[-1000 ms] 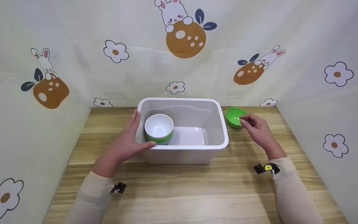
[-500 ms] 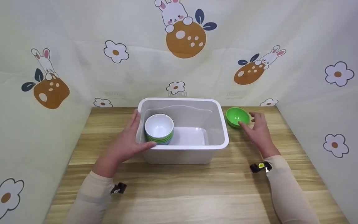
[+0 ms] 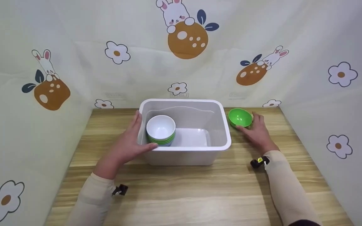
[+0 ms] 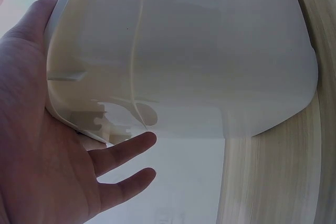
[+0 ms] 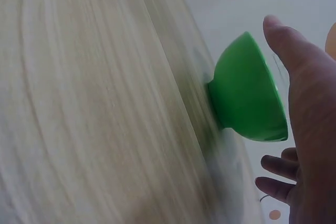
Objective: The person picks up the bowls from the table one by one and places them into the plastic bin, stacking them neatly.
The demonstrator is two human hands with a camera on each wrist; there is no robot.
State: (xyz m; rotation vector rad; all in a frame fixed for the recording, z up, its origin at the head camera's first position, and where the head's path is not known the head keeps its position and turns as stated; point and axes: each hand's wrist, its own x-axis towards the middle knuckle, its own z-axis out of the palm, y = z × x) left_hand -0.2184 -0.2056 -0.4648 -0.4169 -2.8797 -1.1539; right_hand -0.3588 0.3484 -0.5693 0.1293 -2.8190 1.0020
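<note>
Head view showed the work well along, by my judgement: a stack of bowls (image 3: 160,130) already sat nested inside the white bin (image 3: 185,147), white bowl on top with green and blue rims peeking under it, and only one green bowl (image 3: 239,117) was left out on the wooden table (image 3: 181,194).

Nearest, two pale sleeves reached in from the near edge. The left hand (image 3: 127,142) lay against the bin's left wall, fingers straight along the outside and the thumb hooked over the near-left rim; from the left wrist view the palm (image 4: 37,145) sat flat on the plastic with fingers relaxed, bracing it, not clutching.

Farther off, on the right, the right hand (image 3: 255,130) cupped the green bowl from its right and near sides, fingers loosely spread around it. The right wrist view showed the green bowl (image 5: 247,95) resting on its foot on the wood, with the thumb (image 5: 294,51) close beside its rim and no firm grip yet.

That bowl was small, glossy, bright green, upright and empty, just beside the bin's far-right corner.
</note>
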